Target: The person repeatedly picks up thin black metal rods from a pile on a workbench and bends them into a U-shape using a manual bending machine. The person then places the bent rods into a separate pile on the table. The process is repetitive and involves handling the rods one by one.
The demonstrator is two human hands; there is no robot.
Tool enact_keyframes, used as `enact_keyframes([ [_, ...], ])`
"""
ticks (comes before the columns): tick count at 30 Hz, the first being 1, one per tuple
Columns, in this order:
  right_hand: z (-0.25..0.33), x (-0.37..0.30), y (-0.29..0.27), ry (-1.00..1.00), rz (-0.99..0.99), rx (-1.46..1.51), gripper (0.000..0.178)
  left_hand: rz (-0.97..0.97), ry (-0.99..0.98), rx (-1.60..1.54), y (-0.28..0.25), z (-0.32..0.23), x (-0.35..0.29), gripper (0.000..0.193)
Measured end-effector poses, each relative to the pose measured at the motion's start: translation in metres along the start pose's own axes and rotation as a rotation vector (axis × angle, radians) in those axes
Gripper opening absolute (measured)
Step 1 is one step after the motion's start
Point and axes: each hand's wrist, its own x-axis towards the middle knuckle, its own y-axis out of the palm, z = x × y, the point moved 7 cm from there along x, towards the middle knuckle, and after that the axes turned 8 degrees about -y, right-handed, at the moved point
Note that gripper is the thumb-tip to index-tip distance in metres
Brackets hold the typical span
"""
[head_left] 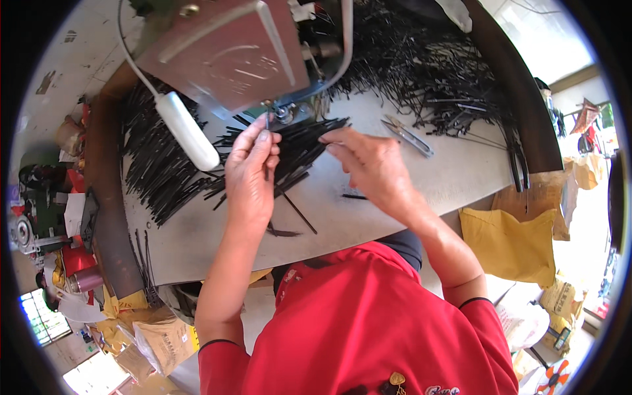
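My left hand (251,158) is raised under the head of a sewing-type machine (227,59), its thumb and fingers pinched around a thin black strip. Part of that strip runs down behind the palm and is hidden. At the right end of a loose pile of black strips (299,148), my right hand (372,161) has its thumb and fingertips drawn together. Whether a strip is between those fingertips I cannot make out. A few single strips (297,212) lie apart from the pile, near the table's front edge.
A large tangle of black strips (421,59) covers the back right of the grey table (408,191). Metal snips (409,137) lie right of my right hand. A white lamp (187,131) hangs over more strips at the left. A yellow bag (513,243) sits beyond the right edge.
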Motion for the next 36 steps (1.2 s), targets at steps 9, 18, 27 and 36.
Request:
enact_keyframes([
  [9, 0.016, 0.023, 0.034, -0.119, -0.043, -0.43, 0.016, -0.002, -0.001, 0.081, 0.002, 0.001, 0.01, 0.025],
  [18, 0.025, 0.022, 0.036, -0.196, -0.09, -0.474, 0.021, 0.038, -0.061, -0.032, 0.0, 0.001, 0.014, 0.029],
  [27, 0.024, 0.022, 0.035, -0.162, -0.083, -0.509, 0.02, 0.073, -0.044, 0.033, -0.001, 0.0, 0.014, 0.028],
  [36, 0.019, 0.02, 0.04, -0.175, -0.118, -0.498, 0.023, 0.027, -0.031, -0.016, -0.002, 0.006, 0.011, 0.029],
])
